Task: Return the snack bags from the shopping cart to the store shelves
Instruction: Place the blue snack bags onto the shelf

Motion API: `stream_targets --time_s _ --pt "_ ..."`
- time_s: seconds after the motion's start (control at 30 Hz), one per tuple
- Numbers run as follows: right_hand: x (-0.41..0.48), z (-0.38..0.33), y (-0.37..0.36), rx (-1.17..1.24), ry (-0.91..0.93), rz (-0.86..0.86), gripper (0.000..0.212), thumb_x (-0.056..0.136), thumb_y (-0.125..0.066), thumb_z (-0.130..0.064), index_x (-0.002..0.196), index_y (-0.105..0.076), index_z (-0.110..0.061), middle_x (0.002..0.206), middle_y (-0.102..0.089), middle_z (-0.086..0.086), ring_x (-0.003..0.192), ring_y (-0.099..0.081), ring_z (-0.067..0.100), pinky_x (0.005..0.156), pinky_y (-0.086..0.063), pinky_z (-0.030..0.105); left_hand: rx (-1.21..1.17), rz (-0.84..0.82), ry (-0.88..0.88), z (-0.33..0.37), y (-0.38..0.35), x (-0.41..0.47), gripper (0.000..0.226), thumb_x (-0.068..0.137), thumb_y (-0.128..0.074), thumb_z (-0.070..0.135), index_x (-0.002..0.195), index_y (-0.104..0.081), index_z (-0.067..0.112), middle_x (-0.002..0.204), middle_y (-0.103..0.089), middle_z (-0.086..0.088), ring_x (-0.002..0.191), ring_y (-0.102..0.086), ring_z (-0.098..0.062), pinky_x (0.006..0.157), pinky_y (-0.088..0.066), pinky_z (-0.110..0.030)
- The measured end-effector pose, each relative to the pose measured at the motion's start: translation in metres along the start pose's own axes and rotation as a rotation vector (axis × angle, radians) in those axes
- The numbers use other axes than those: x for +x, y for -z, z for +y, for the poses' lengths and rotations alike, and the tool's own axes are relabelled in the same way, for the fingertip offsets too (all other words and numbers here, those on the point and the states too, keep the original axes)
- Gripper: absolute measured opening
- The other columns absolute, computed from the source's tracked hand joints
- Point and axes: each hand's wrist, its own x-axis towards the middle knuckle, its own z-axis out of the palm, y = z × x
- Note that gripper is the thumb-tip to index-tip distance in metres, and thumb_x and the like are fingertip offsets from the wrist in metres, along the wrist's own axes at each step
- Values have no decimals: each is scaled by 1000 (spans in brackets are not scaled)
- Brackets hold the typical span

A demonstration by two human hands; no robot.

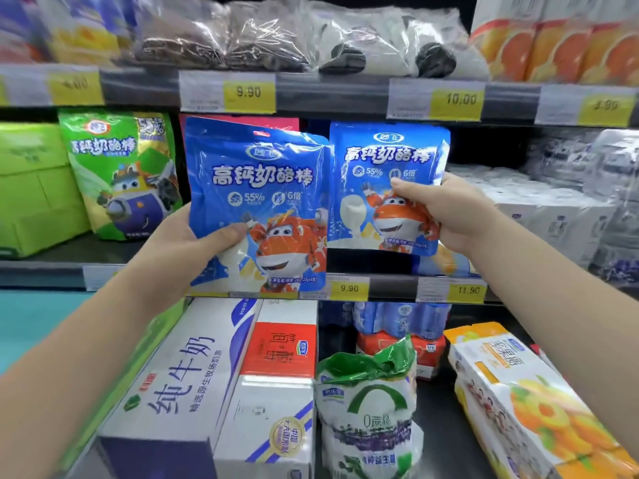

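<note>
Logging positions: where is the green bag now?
Head view, left: the green bag sits on the middle shelf, between a green box and the left hand's blue bag.

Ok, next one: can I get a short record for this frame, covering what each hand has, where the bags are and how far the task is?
left hand: grips left blue bag at its lower left, thumb on the front
right hand: grips right blue bag at its right edge
bags: same blue print, side by side, upright
position: both held up at the middle shelf
neighbour: green bag standing on that shelf, to the left
status: neither bag released yet
cart: not in view
</note>
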Motion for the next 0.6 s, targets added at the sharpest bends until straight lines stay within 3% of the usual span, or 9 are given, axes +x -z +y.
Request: stream_targets --time_s 0.1,0.23,0.37,0.53,0.6 --pt "15 2 -7 3 2 27 27 91 -75 -17 117 -69 -15 105 -79 5 88 -78 22 65 -61 33 -15 30 16 2 -1 0 30 84 -69 20 114 -64 21 102 -77 0 90 -75 -23 68 -62 -32" --pt "36 5 -11 -18 -20 105 35 85 -79 -15 117 -67 -13 105 -78 9 89 -78 28 75 -64 45 -9 54 18 2 3 1 22 88 -67 16 110 -64 21 98 -78 0 85 -76 -22 64 -62 -31" --pt "54 9 -17 -55 -9 155 24 84 -77 -10 105 -66 -15 104 -76 10 87 -76 27 74 -65 42 -9 45 -12 -3 7 4 30 85 -68 19 114 -64 20 101 -77 -1 89 -75 -24 69 -62 -32" --pt "75 11 -28 -103 -20 155 26 78 -71 -1 99 -66 -15 100 -76 11 85 -74 29 76 -62 43 -40 19 -27 -9 11 7 54 69 -79 36 118 -64 19 104 -77 -2 90 -75 -24 64 -60 -28" --pt "84 12 -34 -110 -39 142 27 78 -68 1 100 -66 -14 100 -76 13 84 -75 29 76 -63 43 -41 26 -28 -10 12 7 47 75 -74 30 119 -64 17 104 -77 -2 91 -75 -25 65 -60 -28"
